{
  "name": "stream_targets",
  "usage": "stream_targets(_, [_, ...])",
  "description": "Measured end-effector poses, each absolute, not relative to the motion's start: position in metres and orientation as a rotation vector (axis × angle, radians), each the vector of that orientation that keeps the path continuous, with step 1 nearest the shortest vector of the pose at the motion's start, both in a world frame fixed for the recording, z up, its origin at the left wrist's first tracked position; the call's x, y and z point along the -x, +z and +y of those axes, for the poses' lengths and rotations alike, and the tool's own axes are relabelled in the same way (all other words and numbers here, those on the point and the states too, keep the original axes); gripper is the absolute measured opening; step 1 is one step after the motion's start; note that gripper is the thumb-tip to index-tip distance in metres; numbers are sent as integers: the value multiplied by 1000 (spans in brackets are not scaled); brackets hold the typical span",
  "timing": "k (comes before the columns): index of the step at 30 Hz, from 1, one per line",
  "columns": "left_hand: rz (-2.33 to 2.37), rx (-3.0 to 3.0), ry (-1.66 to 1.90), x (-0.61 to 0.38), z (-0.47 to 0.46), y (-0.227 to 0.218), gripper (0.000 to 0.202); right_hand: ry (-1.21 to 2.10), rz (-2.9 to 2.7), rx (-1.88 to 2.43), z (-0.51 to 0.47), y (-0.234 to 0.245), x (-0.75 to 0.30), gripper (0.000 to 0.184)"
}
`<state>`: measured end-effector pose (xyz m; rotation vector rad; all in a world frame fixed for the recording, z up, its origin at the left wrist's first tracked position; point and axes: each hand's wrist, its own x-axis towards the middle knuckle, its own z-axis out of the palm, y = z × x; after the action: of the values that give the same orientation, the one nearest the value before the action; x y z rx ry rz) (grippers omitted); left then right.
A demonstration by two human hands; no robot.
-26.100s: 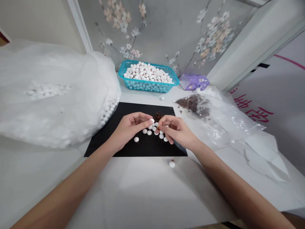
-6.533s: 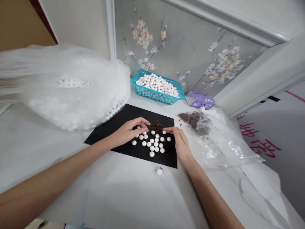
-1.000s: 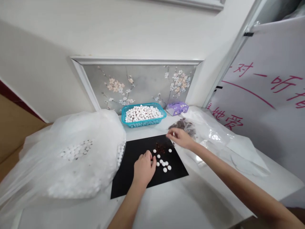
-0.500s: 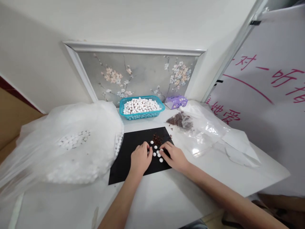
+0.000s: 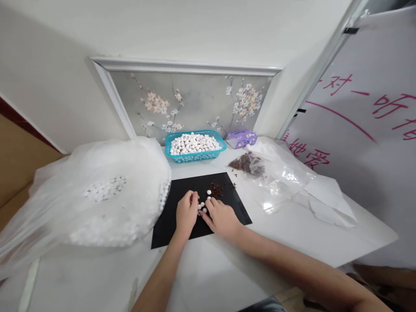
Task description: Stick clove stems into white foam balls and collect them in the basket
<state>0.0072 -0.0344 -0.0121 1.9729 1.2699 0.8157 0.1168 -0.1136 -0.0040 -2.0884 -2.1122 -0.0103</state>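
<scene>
My left hand point(image 5: 186, 212) rests on the black mat point(image 5: 165, 229) with its fingers curled, the fingertips against a small cluster of white beads point(image 5: 203, 207). What lies inside the curl is hidden. My right hand point(image 5: 222, 217) lies flat on the mat just right of the cluster, fingers stretched out and touching the beads. The two hands close in on the beads from both sides. A little pile of dark brown bits point(image 5: 217, 190) sits on the mat just beyond the beads.
A turquoise basket point(image 5: 169, 151) full of white beads stands at the back by the flowered wall panel. A big white plastic bag point(image 5: 97, 199) of beads fills the left side. A clear bag point(image 5: 279, 177) with brown bits and a purple box point(image 5: 241, 138) lie right.
My right hand came back from the clear bag to the mat. Both hands have moved inward and the spread beads are now pushed into a tight cluster between them.
</scene>
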Motion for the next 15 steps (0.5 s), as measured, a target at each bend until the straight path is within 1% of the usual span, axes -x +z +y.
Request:
stream_targets(10, [1200,-1884,838,-7,-36,-11,28,97,-2255,1937,-111,-7,-124,33])
stream_targets(15, [1195,-1840,881,-6,-35,-13,28,158,-2236,1874,-109,-10,-129,32])
